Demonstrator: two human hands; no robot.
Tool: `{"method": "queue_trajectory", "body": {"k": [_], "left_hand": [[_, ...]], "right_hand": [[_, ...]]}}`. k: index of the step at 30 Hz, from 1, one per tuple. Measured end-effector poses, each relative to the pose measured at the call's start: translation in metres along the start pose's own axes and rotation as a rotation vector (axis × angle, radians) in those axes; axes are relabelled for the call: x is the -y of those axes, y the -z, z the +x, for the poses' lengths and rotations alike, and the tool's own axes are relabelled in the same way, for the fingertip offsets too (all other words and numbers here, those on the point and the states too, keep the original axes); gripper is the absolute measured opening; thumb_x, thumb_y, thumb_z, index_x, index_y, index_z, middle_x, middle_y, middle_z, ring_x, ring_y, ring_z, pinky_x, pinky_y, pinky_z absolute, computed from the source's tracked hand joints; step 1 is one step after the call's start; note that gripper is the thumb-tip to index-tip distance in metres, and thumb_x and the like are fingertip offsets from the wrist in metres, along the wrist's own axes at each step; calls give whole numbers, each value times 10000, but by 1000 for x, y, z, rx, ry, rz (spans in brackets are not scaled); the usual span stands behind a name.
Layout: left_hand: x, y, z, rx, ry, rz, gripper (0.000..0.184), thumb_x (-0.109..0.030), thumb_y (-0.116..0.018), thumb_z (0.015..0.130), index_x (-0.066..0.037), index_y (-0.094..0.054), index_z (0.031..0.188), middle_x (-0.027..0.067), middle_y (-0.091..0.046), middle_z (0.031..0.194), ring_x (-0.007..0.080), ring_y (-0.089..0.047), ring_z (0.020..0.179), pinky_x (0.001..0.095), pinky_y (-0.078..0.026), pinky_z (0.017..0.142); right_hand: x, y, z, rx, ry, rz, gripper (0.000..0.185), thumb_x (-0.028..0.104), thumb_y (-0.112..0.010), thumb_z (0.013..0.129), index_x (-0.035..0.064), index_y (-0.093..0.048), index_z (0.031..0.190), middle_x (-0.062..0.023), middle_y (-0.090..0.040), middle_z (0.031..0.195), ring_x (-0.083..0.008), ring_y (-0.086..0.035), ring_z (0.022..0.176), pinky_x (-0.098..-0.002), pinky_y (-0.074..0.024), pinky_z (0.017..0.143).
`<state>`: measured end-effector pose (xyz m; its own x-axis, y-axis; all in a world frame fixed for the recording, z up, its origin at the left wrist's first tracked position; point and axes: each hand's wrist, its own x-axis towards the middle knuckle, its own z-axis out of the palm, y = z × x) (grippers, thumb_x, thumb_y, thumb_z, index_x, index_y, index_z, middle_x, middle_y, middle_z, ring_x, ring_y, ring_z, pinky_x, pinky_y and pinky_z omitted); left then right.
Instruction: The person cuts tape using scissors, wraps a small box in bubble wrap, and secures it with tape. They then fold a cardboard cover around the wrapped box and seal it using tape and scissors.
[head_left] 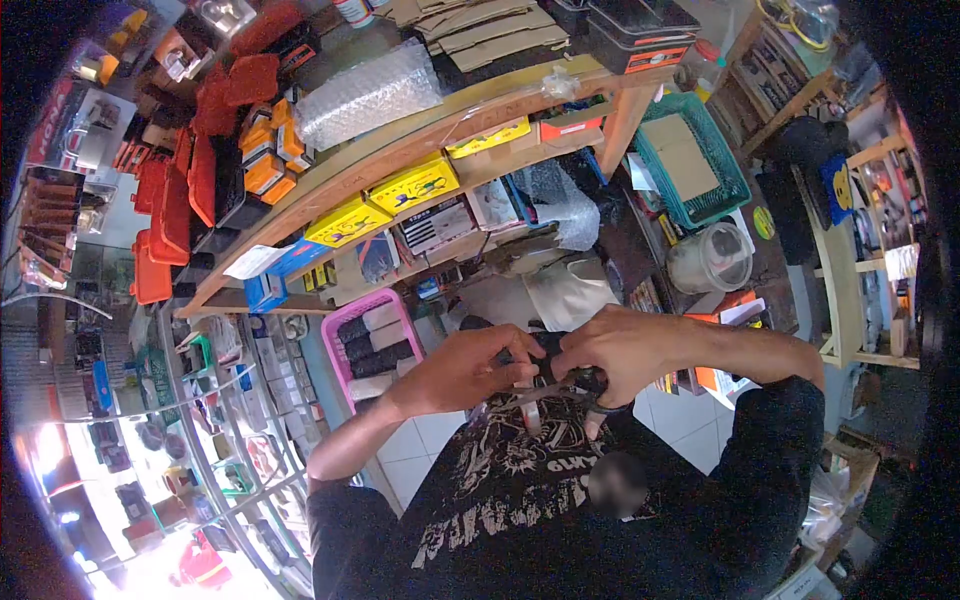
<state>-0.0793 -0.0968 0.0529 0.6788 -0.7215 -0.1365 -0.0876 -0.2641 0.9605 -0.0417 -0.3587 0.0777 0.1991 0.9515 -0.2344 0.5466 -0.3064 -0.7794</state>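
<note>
Head camera view showed the person's two bare hands close together in front of a dark printed shirt (520,500). The left hand (475,368) and the right hand (618,352) held a small dark item (552,368) between them, the fingers of each bent narrowly around its sides. Its exact form was hard to tell, as the hands covered much of it. A thin grey-brown strap (540,396) crossed between the hands on the near side, and a pale strip (531,412) hung just below the item, over the shirt.

To the left of the hands stood a pink basket (334,345) with dark and pale bundles (372,352) inside. On the far side, a long wooden shelf (500,114) carried bubble wrap (370,95) and flat cardboard pieces (495,32) on top, with yellow boxes (412,183) beneath. At the far right, a green basket (735,190) held a cardboard sheet (680,155), and a clear tub (708,262) stood just on its near side.
</note>
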Motion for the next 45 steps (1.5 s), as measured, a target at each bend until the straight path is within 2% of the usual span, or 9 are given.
{"method": "queue_trajectory", "body": {"k": [4, 6, 15, 18, 20, 22, 28, 38, 45], "left_hand": [[-9, 6, 6, 48, -2, 53, 195, -204, -597, 1000, -16, -546, 1000, 134, -664, 1148, 187, -681, 986, 329, -548, 779], [-15, 10, 9, 61, 336, -264, 191, -210, -517, 1043, -21, -497, 1025, 141, -648, 1200, 174, -683, 996, 293, -561, 772], [3, 7, 18, 12, 397, -362, 348, -378, -358, 1080, -37, -385, 1141, 155, -569, 1339, 199, -701, 1018, 230, -489, 633], [43, -6, 16, -144, 51, -304, 431, -452, -308, 1075, -46, -362, 1209, 152, -567, 1345, 246, -704, 1035, 241, -448, 646], [72, -23, 13, -171, 124, -572, 407, -332, -501, 1046, -51, -320, 1279, 165, -499, 1394, 279, -678, 1090, 303, -480, 736], [79, -44, 10, -251, -124, -233, 623, -198, -703, 931, -53, -257, 1342, 170, -401, 1443, 270, -614, 1172, 353, -503, 813], [90, -75, 17, -249, -212, -300, 845, -122, -806, 820, -59, -176, 1379, 166, -321, 1452, 270, -543, 1216, 416, -507, 936], [99, -74, 3, -147, -162, -435, 993, -36, -820, 787, -126, -61, 1420, 157, -263, 1490, 274, -536, 1232, 435, -494, 1028], [85, -50, -2, -297, -246, -302, 1229, -86, -908, 685, -161, 45, 1457, 210, -218, 1533, 310, -526, 1244, 471, -497, 1007]], "right_hand": [[-3, 1, 2, 38, -40, -39, 716, 671, -804, 608, 105, -678, 1027, -137, -674, 924, -357, -656, 946, -490, -504, 776], [3, 3, -1, 26, -20, -9, 667, 608, -818, 621, 94, -672, 1020, -122, -658, 899, -343, -655, 916, -476, -498, 752], [1, 16, -14, -18, -139, -40, 657, 564, -843, 624, 94, -634, 1033, -117, -651, 942, -346, -654, 936, -465, -498, 772], [8, 41, -33, -153, -188, -55, 709, 520, -863, 622, 92, -573, 1106, -120, -643, 1000, -352, -649, 972, -459, -499, 792], [3, 60, -43, -256, -228, -99, 706, 437, -893, 628, 82, -547, 1132, -113, -638, 1011, -341, -647, 966, -437, -497, 778], [-7, 73, -50, -472, -349, -85, 746, 375, -906, 626, 64, -486, 1158, -120, -624, 1039, -327, -637, 1001, -416, -493, 815], [-41, 144, 2, -932, -231, -351, 578, 296, -916, 609, 53, -481, 903, -106, -573, 889, -314, -554, 824, -413, -436, 739], [-97, 278, 103, -401, -500, -770, 382, 166, -860, 613, -20, -716, 914, -204, -720, 935, -364, -698, 896, -440, -560, 790], [-96, 265, 107, -595, -493, -937, 129, 35, -612, 800, -37, -713, 836, -233, -713, 894, -364, -715, 848, -469, -564, 725]]}}
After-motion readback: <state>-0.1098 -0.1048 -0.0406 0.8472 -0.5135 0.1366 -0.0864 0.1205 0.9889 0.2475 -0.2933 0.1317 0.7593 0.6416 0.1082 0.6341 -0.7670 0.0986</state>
